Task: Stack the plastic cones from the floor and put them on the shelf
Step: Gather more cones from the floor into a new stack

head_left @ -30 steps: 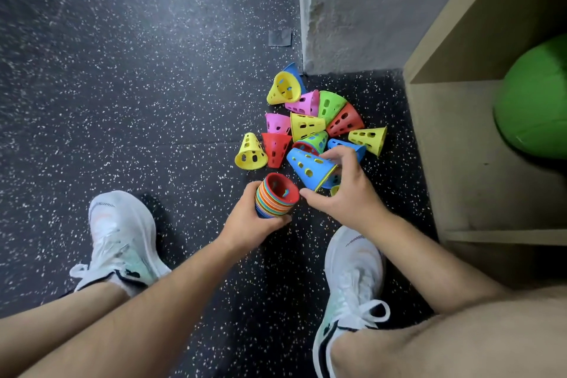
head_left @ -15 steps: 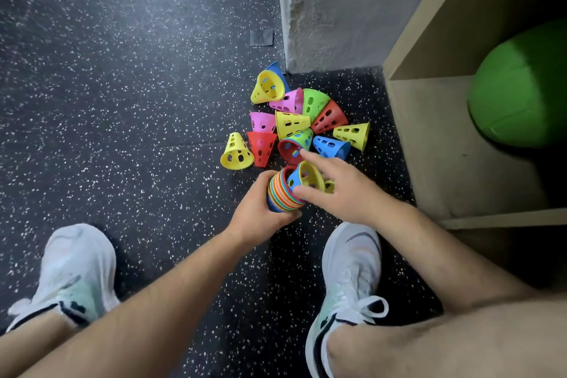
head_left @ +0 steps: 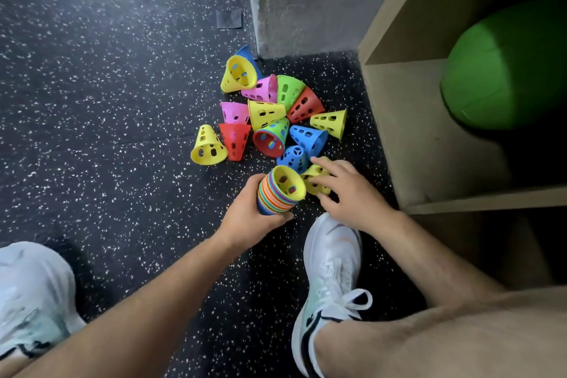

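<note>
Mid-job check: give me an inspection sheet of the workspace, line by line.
Surface: dark speckled floor.
Job's things: stack of cones; loose cones scattered near the wall corner; wooden shelf, no cones seen in it.
Clutter: green ball in the shelf; grey patch on the floor.
Hands: left hand grips the stack; right hand curls round a yellow cone beside it.
Cables: nothing seen.
Surroundings: concrete wall; white shoes.

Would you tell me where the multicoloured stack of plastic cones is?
Head view, centre: the multicoloured stack of plastic cones is in the left hand, beside the right hand gripping a yellow plastic cone.
</note>
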A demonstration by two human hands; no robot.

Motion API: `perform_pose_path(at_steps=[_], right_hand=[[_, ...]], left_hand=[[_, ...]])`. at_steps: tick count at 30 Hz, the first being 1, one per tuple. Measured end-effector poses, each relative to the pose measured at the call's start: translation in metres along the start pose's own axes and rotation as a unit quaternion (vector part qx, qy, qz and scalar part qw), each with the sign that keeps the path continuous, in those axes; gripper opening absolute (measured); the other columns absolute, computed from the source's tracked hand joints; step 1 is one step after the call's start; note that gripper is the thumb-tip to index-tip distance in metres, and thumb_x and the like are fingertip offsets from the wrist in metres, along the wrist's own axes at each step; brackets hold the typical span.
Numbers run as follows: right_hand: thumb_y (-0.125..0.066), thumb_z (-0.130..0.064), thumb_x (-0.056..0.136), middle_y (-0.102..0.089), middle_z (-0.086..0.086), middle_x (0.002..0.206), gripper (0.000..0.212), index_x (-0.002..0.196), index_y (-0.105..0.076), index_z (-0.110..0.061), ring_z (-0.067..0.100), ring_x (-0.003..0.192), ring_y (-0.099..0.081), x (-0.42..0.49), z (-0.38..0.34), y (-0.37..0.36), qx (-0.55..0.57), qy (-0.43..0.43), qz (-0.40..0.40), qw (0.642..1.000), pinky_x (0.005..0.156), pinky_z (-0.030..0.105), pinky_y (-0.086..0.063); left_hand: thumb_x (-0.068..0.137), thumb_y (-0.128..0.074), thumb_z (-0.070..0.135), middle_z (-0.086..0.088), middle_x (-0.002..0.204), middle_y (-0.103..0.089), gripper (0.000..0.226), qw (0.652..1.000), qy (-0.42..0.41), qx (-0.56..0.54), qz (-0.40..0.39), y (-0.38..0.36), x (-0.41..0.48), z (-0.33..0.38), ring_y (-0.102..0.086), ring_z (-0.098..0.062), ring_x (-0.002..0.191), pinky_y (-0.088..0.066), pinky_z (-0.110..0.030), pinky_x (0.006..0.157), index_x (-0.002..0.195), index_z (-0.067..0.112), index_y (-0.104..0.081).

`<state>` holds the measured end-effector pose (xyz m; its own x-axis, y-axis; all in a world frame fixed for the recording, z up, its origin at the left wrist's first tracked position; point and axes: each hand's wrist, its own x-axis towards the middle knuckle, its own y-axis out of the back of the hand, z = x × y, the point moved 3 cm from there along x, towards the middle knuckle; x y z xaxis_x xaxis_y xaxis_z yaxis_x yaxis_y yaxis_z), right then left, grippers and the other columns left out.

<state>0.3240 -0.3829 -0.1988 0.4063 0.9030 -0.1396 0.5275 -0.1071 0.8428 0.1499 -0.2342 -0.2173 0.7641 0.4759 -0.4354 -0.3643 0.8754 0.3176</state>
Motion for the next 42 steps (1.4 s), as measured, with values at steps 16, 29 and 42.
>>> perform_pose_path(at_steps=[16,29,42], right_hand=[[-0.080,-0.058,0.069,-0.061,-0.014,0.113,0.075,0.130,-0.049,-0.025,0.002,0.107,-0.058,0.041,-0.054,0.043,0.219,-0.137,0.113,0.959,0.093,0.024,-0.049],[-0.051,-0.040,0.096,-0.061,0.000,0.113,0.035,0.119,-0.065,-0.016,0.027,0.099,-0.054,0.049,-0.036,0.003,-0.013,-0.024,0.071,0.997,0.086,0.043,-0.050],[-0.080,-0.035,0.077,-0.039,0.012,0.131,0.050,0.118,-0.060,-0.018,0.032,0.118,-0.045,0.024,-0.023,-0.028,0.070,-0.243,0.049,0.966,0.101,0.037,-0.042]], left_hand=[[0.071,-0.094,0.029,0.015,0.109,-0.069,0.074,1.000,-0.015,-0.019,0.005,0.025,0.020,0.011,-0.067,0.001,0.098,-0.055,-0.023,0.089,0.129,0.036,-0.048],[0.068,-0.095,0.033,0.015,0.108,-0.069,0.074,1.000,0.007,-0.001,0.016,0.040,0.026,0.002,-0.067,0.002,0.097,-0.055,-0.029,0.091,0.127,0.038,-0.050],[0.064,-0.094,0.044,0.017,0.110,-0.068,0.079,0.999,0.027,0.041,-0.013,0.038,0.006,-0.009,-0.067,0.001,0.100,-0.055,-0.037,0.098,0.129,0.039,-0.049]])
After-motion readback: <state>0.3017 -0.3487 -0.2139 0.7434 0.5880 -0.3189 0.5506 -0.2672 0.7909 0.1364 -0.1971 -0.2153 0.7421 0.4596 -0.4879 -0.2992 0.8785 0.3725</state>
